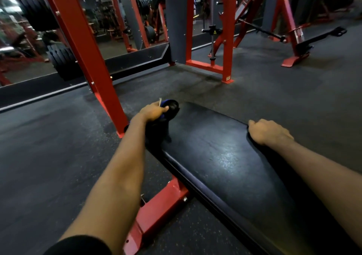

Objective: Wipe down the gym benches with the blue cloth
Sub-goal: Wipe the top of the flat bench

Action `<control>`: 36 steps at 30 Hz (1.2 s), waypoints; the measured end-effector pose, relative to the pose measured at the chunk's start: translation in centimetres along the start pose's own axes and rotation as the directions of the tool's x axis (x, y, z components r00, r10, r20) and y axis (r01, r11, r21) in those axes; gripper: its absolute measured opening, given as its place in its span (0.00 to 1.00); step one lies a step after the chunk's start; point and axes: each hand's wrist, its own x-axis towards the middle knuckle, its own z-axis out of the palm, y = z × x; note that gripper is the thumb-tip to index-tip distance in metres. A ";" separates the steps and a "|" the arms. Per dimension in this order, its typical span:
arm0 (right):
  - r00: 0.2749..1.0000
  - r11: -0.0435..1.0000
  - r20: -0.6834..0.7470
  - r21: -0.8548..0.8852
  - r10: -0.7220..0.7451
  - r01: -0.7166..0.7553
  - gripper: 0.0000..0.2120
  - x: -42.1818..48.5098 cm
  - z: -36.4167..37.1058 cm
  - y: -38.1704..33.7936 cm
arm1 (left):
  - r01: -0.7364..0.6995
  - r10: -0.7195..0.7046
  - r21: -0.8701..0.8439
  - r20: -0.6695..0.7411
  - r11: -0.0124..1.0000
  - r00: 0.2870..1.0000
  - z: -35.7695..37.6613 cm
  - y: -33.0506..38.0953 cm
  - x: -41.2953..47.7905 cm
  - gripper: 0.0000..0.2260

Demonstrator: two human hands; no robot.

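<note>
Presently: left hand [153, 112], fingers curled round the bunched blue cloth [166, 101], at the far left corner of the long black padded bench [215, 152]. The unwiped pad stretches from it rightward and nearer. Right hand [268, 132] grips the right edge.

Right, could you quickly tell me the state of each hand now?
Left hand: closed, holding the blue cloth.
Right hand: closed, gripping the edge of the bench pad.

Bench pad [215, 156] lies open in the middle; red upright [86, 48] stands close left.
</note>
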 end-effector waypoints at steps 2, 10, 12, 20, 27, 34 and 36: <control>1.000 1.000 -0.009 0.011 -0.015 0.015 0.26 0.0 -0.1 -0.1 | 0.082 -0.078 -0.151 0.031 0.985 0.996 -0.2 -2.0 -0.1 0.24; 1.000 1.000 -0.013 0.016 -0.016 0.016 0.26 -0.4 -0.2 -0.3 | 0.032 0.022 0.221 -0.238 0.975 0.971 1.4 0.4 -3.4 0.15; 1.000 1.000 0.000 0.016 -0.023 0.023 0.26 -0.8 -0.4 -0.3 | -0.033 0.119 0.277 -0.299 0.960 0.947 2.4 1.5 -5.5 0.09; 0.887 0.954 -0.401 0.086 -0.231 0.287 0.12 -2.4 -1.6 -3.1 | -0.363 0.263 -0.348 -0.301 0.865 0.916 3.4 3.8 -11.1 0.34; 0.934 0.932 -0.015 0.060 -0.357 0.357 0.43 -7.9 1.7 -19.1 | -0.107 -0.499 -0.705 -0.592 0.701 0.633 3.4 -3.4 -10.6 0.08; 0.761 0.766 0.180 -0.054 -0.623 0.640 0.37 2.6 4.3 -22.6 | 0.207 -0.585 -0.690 -0.372 0.694 0.720 3.3 -4.5 -8.1 0.13; 0.630 0.660 0.304 -0.006 -0.715 0.752 0.34 6.7 2.9 -23.8 | 0.318 -0.627 -0.676 -0.272 0.664 0.730 2.8 -3.7 -7.2 0.16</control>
